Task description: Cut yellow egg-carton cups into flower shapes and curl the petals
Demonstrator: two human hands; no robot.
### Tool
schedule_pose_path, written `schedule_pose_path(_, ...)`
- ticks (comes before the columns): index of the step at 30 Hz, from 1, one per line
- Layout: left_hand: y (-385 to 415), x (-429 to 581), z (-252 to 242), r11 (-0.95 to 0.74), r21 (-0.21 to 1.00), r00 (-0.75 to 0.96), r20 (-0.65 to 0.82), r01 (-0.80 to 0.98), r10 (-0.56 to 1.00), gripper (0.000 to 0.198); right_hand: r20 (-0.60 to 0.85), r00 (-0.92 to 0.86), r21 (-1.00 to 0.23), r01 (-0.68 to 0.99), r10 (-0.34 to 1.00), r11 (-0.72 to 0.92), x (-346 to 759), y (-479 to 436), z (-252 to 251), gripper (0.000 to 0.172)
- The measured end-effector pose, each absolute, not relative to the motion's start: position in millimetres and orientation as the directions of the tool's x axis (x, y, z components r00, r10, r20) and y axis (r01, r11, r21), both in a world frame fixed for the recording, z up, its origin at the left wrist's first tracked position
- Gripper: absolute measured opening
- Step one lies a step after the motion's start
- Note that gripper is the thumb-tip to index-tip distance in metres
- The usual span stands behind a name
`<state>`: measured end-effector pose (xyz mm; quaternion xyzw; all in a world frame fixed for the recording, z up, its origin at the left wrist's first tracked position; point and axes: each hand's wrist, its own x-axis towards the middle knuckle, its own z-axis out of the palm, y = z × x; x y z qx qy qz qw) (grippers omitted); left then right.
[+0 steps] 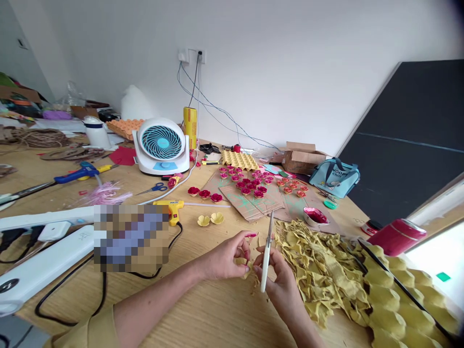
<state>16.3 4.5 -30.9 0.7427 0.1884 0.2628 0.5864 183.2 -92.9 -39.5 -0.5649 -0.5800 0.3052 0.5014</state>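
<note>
My left hand (230, 256) pinches a small yellow egg-carton piece (241, 264) between thumb and fingers, partly hidden by them. Close on its right, my right hand (279, 273) is closed around white-handled scissors (266, 266), whose blades point up and away from me. The blades are apart from the piece. Red colour stains a left fingertip. Beyond my left hand lie two yellow petal-shaped cups (217, 218). A heap of torn yellow carton scraps (322, 266) spreads beside my right hand.
Dark pink paper flowers (250, 186) stand on cardboard (250, 210), near a bowl of red paint (316, 216). Egg trays (387, 299) lie at the right. A yellow glue gun (175, 212), a fan (161, 142) and a white power strip (47, 263) occupy the left.
</note>
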Motion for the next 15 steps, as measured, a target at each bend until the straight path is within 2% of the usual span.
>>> schedule_pose_path(6, 9.1, 16.3, -35.9, -0.171, 0.983, 0.786, 0.162, -0.073, 0.597, 0.071, 0.209, 0.184, -0.951, 0.268, 0.960, 0.155, 184.7, -91.8, -44.6, 0.029)
schedule_pose_path(11, 6.8, 17.2, -36.1, -0.188, 0.981, 0.794, 0.157, -0.055, 0.587, 0.078, 0.221, 0.242, -0.964, 0.201, 0.945, 0.174, 187.3, -89.7, -49.5, 0.029)
schedule_pose_path(15, 2.2, 19.2, -34.5, -0.168, 0.984, 0.799, 0.145, -0.056, 0.584, 0.074, 0.219, 0.248, -0.972, 0.140, 0.944, 0.189, 187.7, -88.5, -53.6, 0.031)
